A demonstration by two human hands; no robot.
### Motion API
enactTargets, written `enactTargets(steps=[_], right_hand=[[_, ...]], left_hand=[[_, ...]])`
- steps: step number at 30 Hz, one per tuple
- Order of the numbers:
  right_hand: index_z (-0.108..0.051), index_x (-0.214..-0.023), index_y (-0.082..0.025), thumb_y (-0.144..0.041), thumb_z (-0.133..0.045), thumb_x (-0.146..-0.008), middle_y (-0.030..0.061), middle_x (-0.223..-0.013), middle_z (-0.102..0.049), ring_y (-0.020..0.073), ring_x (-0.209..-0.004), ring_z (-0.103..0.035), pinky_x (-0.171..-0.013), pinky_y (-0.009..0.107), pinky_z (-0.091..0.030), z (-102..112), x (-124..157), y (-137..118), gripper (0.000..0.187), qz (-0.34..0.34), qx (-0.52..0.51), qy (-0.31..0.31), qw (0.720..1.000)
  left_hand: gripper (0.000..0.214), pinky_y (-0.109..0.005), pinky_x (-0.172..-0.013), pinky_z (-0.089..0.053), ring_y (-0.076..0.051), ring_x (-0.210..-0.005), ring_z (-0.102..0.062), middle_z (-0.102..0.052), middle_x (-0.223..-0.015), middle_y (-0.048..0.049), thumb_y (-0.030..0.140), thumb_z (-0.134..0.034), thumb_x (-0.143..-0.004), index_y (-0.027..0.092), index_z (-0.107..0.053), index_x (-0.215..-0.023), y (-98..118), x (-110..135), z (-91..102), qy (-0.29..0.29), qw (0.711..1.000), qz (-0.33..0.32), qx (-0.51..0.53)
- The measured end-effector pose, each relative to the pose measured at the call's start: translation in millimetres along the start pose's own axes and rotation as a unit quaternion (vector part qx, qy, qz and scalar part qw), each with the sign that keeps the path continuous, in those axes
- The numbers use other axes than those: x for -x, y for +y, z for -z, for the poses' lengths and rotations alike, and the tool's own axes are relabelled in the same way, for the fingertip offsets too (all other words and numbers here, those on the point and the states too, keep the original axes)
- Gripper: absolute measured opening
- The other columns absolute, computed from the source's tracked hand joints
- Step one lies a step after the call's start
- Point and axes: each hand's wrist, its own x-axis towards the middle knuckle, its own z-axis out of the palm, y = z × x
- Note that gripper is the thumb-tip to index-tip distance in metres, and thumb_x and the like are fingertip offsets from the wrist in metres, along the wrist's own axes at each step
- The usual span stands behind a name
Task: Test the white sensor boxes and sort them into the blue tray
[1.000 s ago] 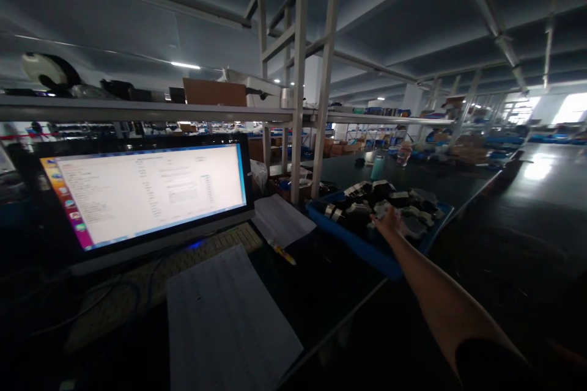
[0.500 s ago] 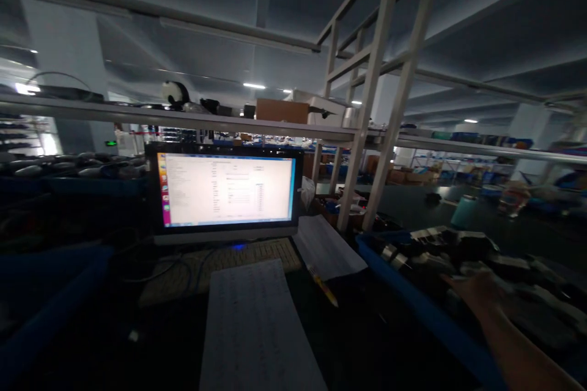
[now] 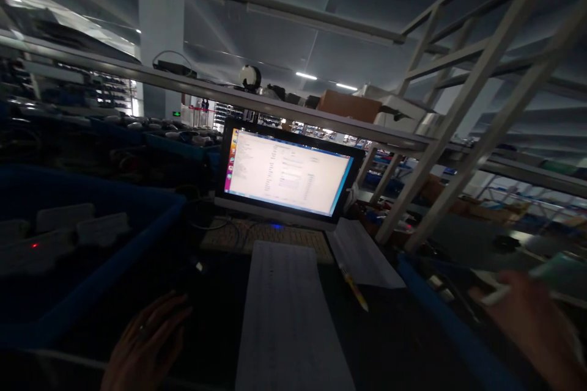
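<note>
Resting low on the dark bench [image 3: 215, 324], my left hand [image 3: 147, 342] lies palm down with its fingers spread loosely and gripping nothing; a ring shows on one finger. Just left of it runs the rim of a blue bin [image 3: 137, 244], and inside that bin lie pale flat units [image 3: 82, 226], one with a small red light. To the hand's right, close but not touching, a long paper sheet [image 3: 287, 317] lies on the bench, running up toward the keyboard [image 3: 270, 237].

My right hand [image 3: 536, 317] is over the blue tray [image 3: 440, 311] at the right, blurred, and it pinches a thin white piece [image 3: 499, 293] that sticks out to the left past the knuckles; I cannot tell what the piece is. Dark parts [image 3: 454, 284] lie in the tray under the hand, too dim to make out.

Behind the keyboard stands the lit monitor [image 3: 287, 174], showing a white window with small text. A second sheet [image 3: 362, 253] lies to the right of the keyboard, and a yellow pencil [image 3: 355, 290] lies at its near edge, between the two sheets. A cardboard box [image 3: 351, 107] sits on the shelf [image 3: 137, 76] above the monitor.
</note>
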Motion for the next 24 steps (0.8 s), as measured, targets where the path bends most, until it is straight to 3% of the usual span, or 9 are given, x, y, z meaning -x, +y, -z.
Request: enactTargets(steps=[1,3,7,9,12,14,17,22,24], right_hand=[[-0.052,-0.074,-0.025,-0.05,-0.068,-0.067,0.0133,-0.081,-0.057,0.0279,-0.07,-0.057,-0.054,0.043,-0.044,1.7,3.2,-22.2,0.03,0.032,0.014,-0.016,0.999],[-0.05,-0.08,-0.027,-0.042,-0.069,-0.062,0.0119,-0.086,-0.057,0.026,-0.069,-0.057,-0.055,0.04,-0.045,-4.0,18.0,-81.0,0.03,0.134,-0.069,-0.064,0.987],[-0.049,-0.085,-0.024,-0.029,-0.059,-0.071,0.008,-0.095,-0.058,0.021,-0.077,-0.06,-0.064,0.035,-0.05,-43.8,74.5,-217.8,0.018,0.286,-0.249,-0.149,0.913],[-0.05,-0.086,-0.023,-0.022,-0.055,-0.074,0.0078,-0.1,-0.058,0.0205,-0.082,-0.061,-0.07,0.034,-0.051,-68.1,105.7,-275.5,0.013,0.337,-0.309,-0.192,0.869],[-0.053,-0.085,-0.023,-0.013,-0.051,-0.072,0.0068,-0.097,-0.059,0.0218,-0.085,-0.061,-0.073,0.034,-0.05,-98.1,142.3,-336.9,0.016,0.36,-0.362,-0.225,0.83],[-0.054,-0.083,-0.023,-0.01,-0.05,-0.072,0.0064,-0.095,-0.061,0.0226,-0.086,-0.061,-0.074,0.035,-0.05,-109.9,159.3,-361.4,0.018,0.36,-0.375,-0.238,0.821],[-0.055,-0.082,-0.024,-0.011,-0.05,-0.077,0.0061,-0.097,-0.063,0.0231,-0.092,-0.06,-0.082,0.039,-0.05,-111.8,179.9,-376.5,0.015,0.378,-0.383,-0.237,0.809],[-0.054,-0.089,-0.024,-0.02,-0.055,-0.082,0.0097,-0.111,-0.063,0.0243,-0.107,-0.058,-0.088,0.04,-0.05,-86.3,205.7,-362.3,0.008,0.417,-0.441,-0.222,0.763],[-0.052,-0.088,-0.025,-0.022,-0.059,-0.081,0.0094,-0.116,-0.061,0.024,-0.109,-0.058,-0.087,0.039,-0.051,-75.2,207.4,-350.0,0.01,0.398,-0.462,-0.23,0.758]], left_hand=[[0.026,-0.033,-0.078,-0.054,-0.021,-0.103,-0.063,-0.068,-0.108,-0.0011,0.023,-0.052,-0.082,0.028,-0.064,-0.104,0.7,-0.2,-0.4,0.001,1.0,0.003,0.001],[0.025,-0.034,-0.079,-0.054,-0.022,-0.104,-0.062,-0.068,-0.108,-0.0022,0.024,-0.052,-0.082,0.027,-0.064,-0.104,1.5,0.3,-1.2,0.001,1.0,0.007,0.001],[0.026,-0.034,-0.082,-0.053,-0.022,-0.107,-0.061,-0.067,-0.11,-0.0031,0.022,-0.052,-0.082,0.026,-0.063,-0.105,3.2,2.1,-0.5,0.002,1.0,0.03,0.007],[0.027,-0.034,-0.083,-0.053,-0.021,-0.109,-0.06,-0.067,-0.111,-0.0032,0.019,-0.052,-0.082,0.026,-0.063,-0.106,4.6,2.8,1.0,-0.001,0.999,0.035,0.01],[0.029,-0.034,-0.084,-0.054,-0.022,-0.11,-0.06,-0.066,-0.112,-0.0047,0.017,-0.05,-0.082,0.025,-0.062,-0.107,7.0,3.6,2.8,-0.01,0.999,0.043,0.005],[0.029,-0.036,-0.085,-0.054,-0.023,-0.111,-0.059,-0.066,-0.113,-0.0057,0.016,-0.05,-0.081,0.024,-0.062,-0.107,8.6,3.9,3.0,-0.017,0.999,0.052,0.002],[0.029,-0.038,-0.085,-0.054,-0.024,-0.112,-0.058,-0.066,-0.114,-0.0063,0.016,-0.05,-0.081,0.023,-0.06,-0.108,10.2,4.4,2.4,-0.022,0.998,0.064,0.007],[0.035,-0.04,-0.089,-0.053,-0.025,-0.116,-0.056,-0.063,-0.118,-0.008,0.019,-0.054,-0.08,0.021,-0.055,-0.115,11.2,4.7,3.0,-0.025,0.996,0.077,0.038],[0.036,-0.041,-0.09,-0.052,-0.026,-0.118,-0.054,-0.061,-0.12,-0.0092,0.021,-0.056,-0.08,0.021,-0.054,-0.116,13.8,3.1,4.2,-0.027,0.995,0.083,0.047]])
